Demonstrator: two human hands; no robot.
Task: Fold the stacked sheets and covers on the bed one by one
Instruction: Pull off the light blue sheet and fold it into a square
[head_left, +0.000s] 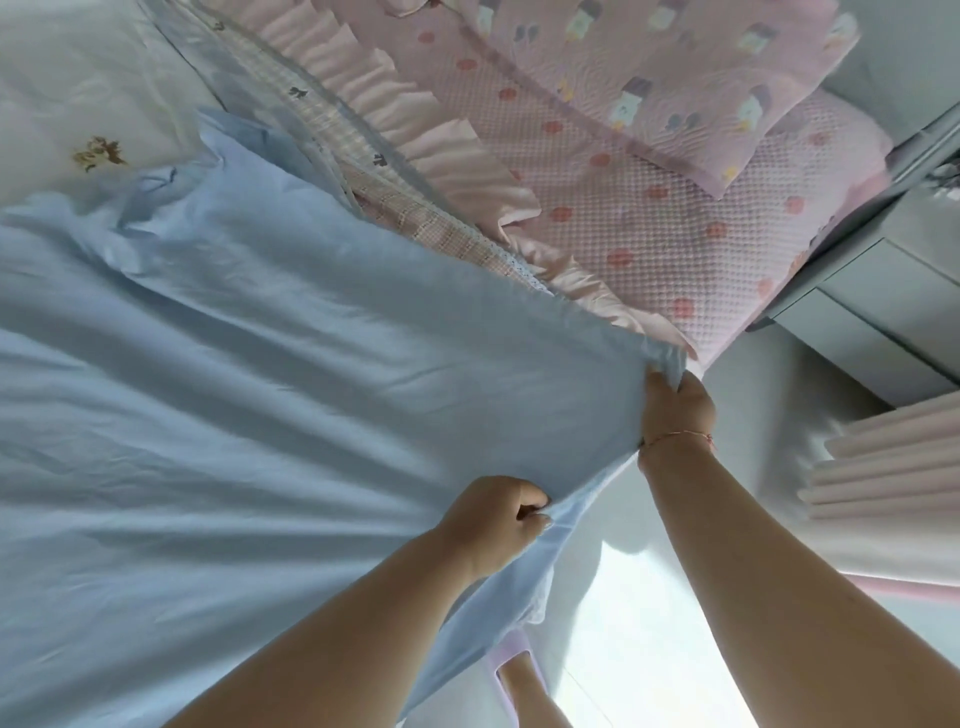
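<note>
A large light-blue sheet (260, 389) lies spread over the bed and fills most of the view. My right hand (675, 402) grips the sheet's bunched corner at the bed's edge. My left hand (498, 514) pinches the same edge lower down, fingers curled round the cloth, and the edge hangs below it toward the floor. Beyond the blue sheet lie a checked cover (415, 208), a pink ruffled cover (415, 104) and a pink dotted quilt (649, 208).
A white embroidered sheet (93, 104) lies at the top left. A pink patterned pillow (675, 67) rests on the quilt. A grey drawer unit (883, 322) stands to the right, with pale pink curtains (893, 478) below it. The light floor (639, 623) shows between my arms.
</note>
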